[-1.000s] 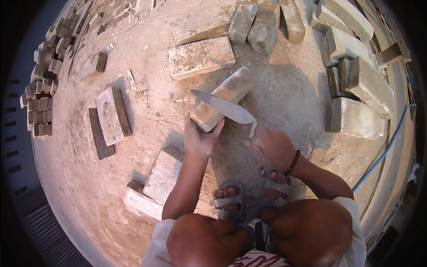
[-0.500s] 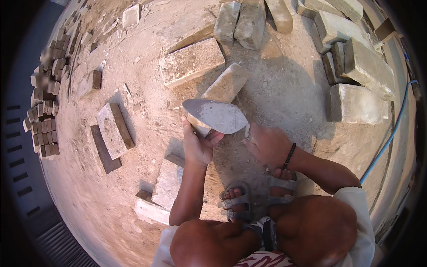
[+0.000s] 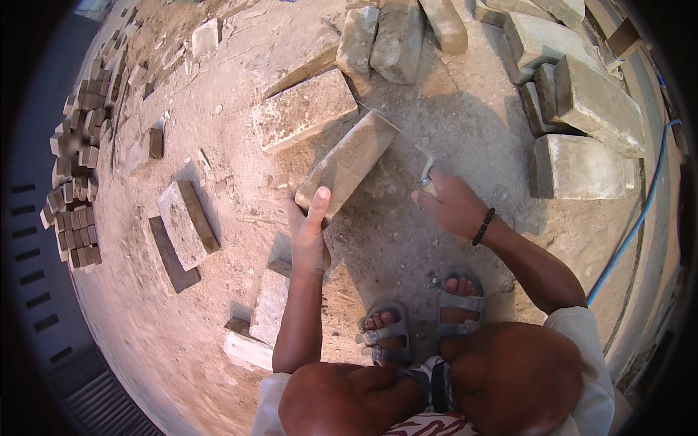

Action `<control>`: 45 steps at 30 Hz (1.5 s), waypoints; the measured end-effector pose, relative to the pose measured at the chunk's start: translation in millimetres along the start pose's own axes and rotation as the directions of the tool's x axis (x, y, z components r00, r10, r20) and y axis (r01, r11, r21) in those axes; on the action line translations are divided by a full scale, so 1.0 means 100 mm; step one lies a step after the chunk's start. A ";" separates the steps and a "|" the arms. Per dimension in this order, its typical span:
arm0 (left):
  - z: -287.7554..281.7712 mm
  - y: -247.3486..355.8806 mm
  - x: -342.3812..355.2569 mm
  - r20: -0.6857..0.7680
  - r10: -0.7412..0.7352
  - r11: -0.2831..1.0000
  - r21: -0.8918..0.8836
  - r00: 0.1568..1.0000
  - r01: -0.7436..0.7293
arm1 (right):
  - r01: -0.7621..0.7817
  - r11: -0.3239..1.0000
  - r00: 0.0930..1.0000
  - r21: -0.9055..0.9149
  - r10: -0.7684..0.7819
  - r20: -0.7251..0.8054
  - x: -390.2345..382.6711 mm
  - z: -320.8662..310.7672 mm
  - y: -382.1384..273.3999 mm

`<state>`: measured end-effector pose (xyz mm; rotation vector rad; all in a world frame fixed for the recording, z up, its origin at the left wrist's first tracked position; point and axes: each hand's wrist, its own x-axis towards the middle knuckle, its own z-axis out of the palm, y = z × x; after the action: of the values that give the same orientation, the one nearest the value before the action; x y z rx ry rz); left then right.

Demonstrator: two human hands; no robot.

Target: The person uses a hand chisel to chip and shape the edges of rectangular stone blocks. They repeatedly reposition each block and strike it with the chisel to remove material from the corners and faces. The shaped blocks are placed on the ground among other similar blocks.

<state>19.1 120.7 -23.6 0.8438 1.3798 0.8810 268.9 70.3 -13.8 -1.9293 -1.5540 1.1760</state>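
Observation:
My left hand (image 3: 311, 232) grips the lower end of a dusty concrete block (image 3: 349, 156), thumb pressed on its face; the block lies diagonally, and whether it rests on the ground is unclear. My right hand (image 3: 451, 203) is closed round the handle of a trowel (image 3: 427, 161) to the block's right. The trowel's blade shows only as a thin, blurred edge reaching toward the block's upper end. Another speckled block (image 3: 304, 109) lies just beyond the held one.
Leaning and stacked blocks (image 3: 596, 102) stand on the right beside a blue hose (image 3: 632, 232). More blocks (image 3: 187, 221) lie left and below, with brick piles (image 3: 80, 232) at the far left. My sandalled feet (image 3: 385, 330) are below my hands on the dusty ground (image 3: 218, 312).
The trowel blade has swung from across the block's face to edge-on at its upper end. My right hand has risen, and my left thumb has come onto the block's visible face.

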 end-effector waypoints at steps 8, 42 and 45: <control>-0.25 0.03 0.08 0.371 -0.409 0.649 -0.525 0.834 0.551 | 0.163 0.982 0.985 0.090 -0.157 -0.074 -0.02 0.07 -0.13; -1.81 0.65 -1.61 -0.237 -0.165 0.979 0.075 0.957 0.187 | 0.023 0.988 0.985 0.154 -0.049 0.164 0.06 0.31 0.09; -2.28 0.77 -1.82 0.021 0.306 0.606 0.767 0.952 -0.211 | -0.017 0.980 0.961 0.196 -0.038 0.275 0.04 0.45 -0.14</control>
<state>-210.5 -10.8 121.3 1.7130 1.7910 0.5261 225.0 69.9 -30.6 -1.6823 -1.5113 1.5883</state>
